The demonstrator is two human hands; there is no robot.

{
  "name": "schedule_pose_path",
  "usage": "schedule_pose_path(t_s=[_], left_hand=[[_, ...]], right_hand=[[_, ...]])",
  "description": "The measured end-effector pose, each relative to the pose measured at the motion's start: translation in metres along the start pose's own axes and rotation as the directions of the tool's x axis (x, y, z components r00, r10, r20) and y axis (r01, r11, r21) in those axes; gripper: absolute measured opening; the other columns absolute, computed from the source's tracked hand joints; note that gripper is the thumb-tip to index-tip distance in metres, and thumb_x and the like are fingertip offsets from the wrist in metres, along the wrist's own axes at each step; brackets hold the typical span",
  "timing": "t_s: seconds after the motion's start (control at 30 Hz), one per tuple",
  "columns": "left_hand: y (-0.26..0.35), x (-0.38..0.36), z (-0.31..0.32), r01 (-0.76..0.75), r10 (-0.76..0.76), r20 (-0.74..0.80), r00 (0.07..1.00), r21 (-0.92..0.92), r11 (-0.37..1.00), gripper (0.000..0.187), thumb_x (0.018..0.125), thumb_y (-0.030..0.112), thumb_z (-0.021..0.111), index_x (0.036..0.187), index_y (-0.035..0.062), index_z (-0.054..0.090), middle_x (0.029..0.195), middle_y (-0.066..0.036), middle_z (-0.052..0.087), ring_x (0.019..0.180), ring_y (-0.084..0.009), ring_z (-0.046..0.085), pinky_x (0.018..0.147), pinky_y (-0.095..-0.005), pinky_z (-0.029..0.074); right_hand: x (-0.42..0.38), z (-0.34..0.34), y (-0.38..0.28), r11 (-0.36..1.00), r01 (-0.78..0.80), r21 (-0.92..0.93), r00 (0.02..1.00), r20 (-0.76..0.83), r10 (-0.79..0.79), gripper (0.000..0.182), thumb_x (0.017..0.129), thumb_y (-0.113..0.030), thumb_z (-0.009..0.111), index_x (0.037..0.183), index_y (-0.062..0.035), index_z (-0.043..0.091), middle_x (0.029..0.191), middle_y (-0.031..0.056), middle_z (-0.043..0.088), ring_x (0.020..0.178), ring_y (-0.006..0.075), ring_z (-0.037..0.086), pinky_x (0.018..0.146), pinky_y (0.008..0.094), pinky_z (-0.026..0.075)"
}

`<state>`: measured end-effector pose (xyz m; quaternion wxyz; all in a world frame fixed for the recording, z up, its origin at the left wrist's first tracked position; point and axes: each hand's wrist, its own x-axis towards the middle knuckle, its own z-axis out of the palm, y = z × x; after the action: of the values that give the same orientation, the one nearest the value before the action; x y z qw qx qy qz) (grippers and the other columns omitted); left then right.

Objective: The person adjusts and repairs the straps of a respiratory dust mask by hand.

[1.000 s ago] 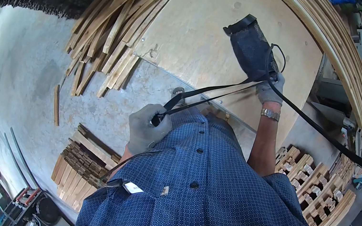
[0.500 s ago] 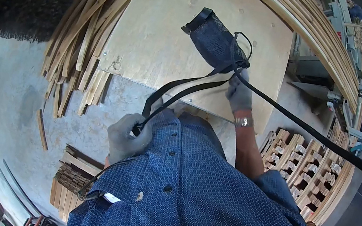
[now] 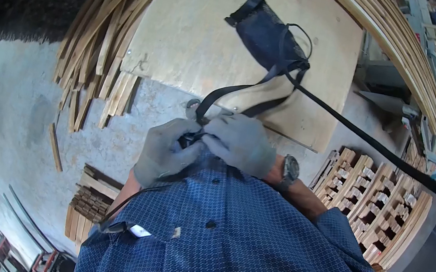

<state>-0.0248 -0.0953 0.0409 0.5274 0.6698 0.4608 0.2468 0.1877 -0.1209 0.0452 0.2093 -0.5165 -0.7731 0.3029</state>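
My left hand (image 3: 164,151), in a pale grey work glove, is curled around a dark bunched part of a black strap (image 3: 218,94) in front of my waist. Also gloved and wearing a wristwatch (image 3: 289,172), my right hand (image 3: 241,142) has come in against it, fingers closed on the strap at the same spot. What exactly lies between the fingertips is partly hidden. The strap runs up in two bands to a black mesh pouch (image 3: 265,32), which lies on a plywood sheet (image 3: 189,32). A thin black cord loop (image 3: 308,38) sticks out at the pouch's end.
Long wooden strips (image 3: 109,29) are heaped left of the plywood, with more strips (image 3: 401,57) along the upper right. Stacked notched wooden pieces (image 3: 371,207) stand at right. A thick black cord (image 3: 369,140) crosses from the pouch toward the right edge.
My right hand has let go near the pouch and moved down and left to meet my left hand at the strap. The left hand has risen slightly.
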Motion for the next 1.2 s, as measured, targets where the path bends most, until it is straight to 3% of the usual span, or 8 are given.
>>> schedule_pose_path(t_s=[0.07, 0.13, 0.2, 0.3, 0.5, 0.83, 1.03, 1.2], left_hand=[[0.001, 0.004, -0.002, -0.072, 0.073, 0.081, 0.994, -0.023, 0.997, 0.032, 0.076, 0.004, 0.081, 0.105, -0.0023, 0.071, 0.096, -0.013, 0.073, 0.078, -0.0144, 0.069, 0.069, -0.0269, 0.055], [0.002, 0.006, 0.001, -0.124, 0.126, 0.064, 0.99, -0.035, 0.992, 0.034, 0.075, 0.004, 0.081, 0.106, -0.0026, 0.071, 0.098, -0.014, 0.072, 0.08, -0.0161, 0.07, 0.071, -0.0279, 0.056], [0.001, 0.01, 0.008, -0.274, 0.275, -0.004, 0.962, -0.057, 0.96, 0.035, 0.075, 0.007, 0.082, 0.107, 0.0001, 0.071, 0.101, -0.013, 0.072, 0.077, -0.0212, 0.071, 0.068, -0.0301, 0.056], [0.004, 0.013, 0.017, -0.311, 0.308, -0.042, 0.95, -0.104, 0.945, 0.035, 0.075, 0.009, 0.082, 0.107, 0.0012, 0.072, 0.101, -0.012, 0.073, 0.078, -0.0216, 0.072, 0.068, -0.0307, 0.057], [0.002, 0.025, 0.028, -0.335, 0.333, 0.072, 0.94, 0.018, 0.942, 0.028, 0.076, 0.014, 0.082, 0.101, 0.0038, 0.073, 0.09, -0.007, 0.071, 0.074, -0.0222, 0.071, 0.064, -0.0332, 0.057], [-0.002, 0.033, 0.039, -0.373, 0.371, 0.115, 0.922, 0.002, 0.928, 0.027, 0.075, 0.018, 0.081, 0.096, 0.0054, 0.071, 0.085, -0.007, 0.068, 0.073, -0.0243, 0.068, 0.064, -0.0351, 0.055], [-0.001, 0.037, 0.039, -0.427, 0.417, 0.128, 0.9, 0.063, 0.902, 0.028, 0.072, 0.017, 0.08, 0.096, 0.0058, 0.07, 0.085, -0.007, 0.067, 0.077, -0.0256, 0.068, 0.068, -0.0363, 0.055], [0.003, 0.041, 0.042, -0.276, 0.278, 0.089, 0.957, -0.036, 0.961, 0.035, 0.075, 0.022, 0.084, 0.105, 0.0084, 0.073, 0.091, -0.007, 0.071, 0.079, -0.0235, 0.069, 0.073, -0.033, 0.056]], right_hand=[[0.0, -0.01, -0.002, 0.996, -0.037, 0.081, 0.999, 0.038, 0.034, 0.014, 0.086, -0.019, 0.075, 0.092, -0.0083, 0.068, 0.082, 0.01, 0.069, 0.074, 0.0296, 0.068, 0.064, 0.0397, 0.052], [0.001, -0.014, 0.004, 0.986, -0.027, 0.165, 1.0, 0.012, 0.026, 0.016, 0.084, -0.018, 0.078, 0.086, -0.0066, 0.067, 0.07, 0.011, 0.066, 0.061, 0.0302, 0.066, 0.058, 0.0393, 0.05], [0.003, -0.022, 0.005, 0.975, -0.046, 0.218, 0.999, 0.017, 0.044, 0.017, 0.086, -0.02, 0.076, 0.084, -0.0064, 0.065, 0.068, 0.0114, 0.065, 0.061, 0.0293, 0.066, 0.057, 0.0391, 0.05], [0.004, -0.032, 0.009, 0.945, -0.102, 0.31, 0.995, 0.052, 0.091, 0.017, 0.087, -0.018, 0.075, 0.081, -0.0057, 0.064, 0.065, 0.0115, 0.064, 0.058, 0.0262, 0.065, 0.055, 0.0374, 0.048], [0.004, -0.037, 0.02, 0.92, -0.171, 0.351, 0.985, 0.084, 0.151, 0.019, 0.087, -0.013, 0.074, 0.077, -0.003, 0.061, 0.063, 0.0107, 0.062, 0.054, 0.0178, 0.061, 0.052, 0.033, 0.046], [-0.009, -0.05, 0.021, 0.849, -0.329, 0.414, 0.944, 0.175, 0.28, 0.022, 0.09, -0.011, 0.074, 0.076, -0.002, 0.058, 0.063, 0.0076, 0.063, 0.056, 0.0114, 0.059, 0.052, 0.0311, 0.046], [-0.014, -0.054, 0.02, 0.869, -0.312, 0.383, 0.949, 0.174, 0.263, 0.023, 0.09, -0.011, 0.074, 0.08, -0.0019, 0.055, 0.065, 0.0092, 0.065, 0.057, 0.0165, 0.063, 0.054, 0.0346, 0.049], [-0.01, -0.065, 0.022, 0.893, -0.291, 0.343, 0.956, 0.145, 0.256, 0.021, 0.09, -0.011, 0.073, 0.081, -0.0016, 0.058, 0.067, 0.0116, 0.065, 0.058, 0.0192, 0.066, 0.056, 0.0345, 0.05]])
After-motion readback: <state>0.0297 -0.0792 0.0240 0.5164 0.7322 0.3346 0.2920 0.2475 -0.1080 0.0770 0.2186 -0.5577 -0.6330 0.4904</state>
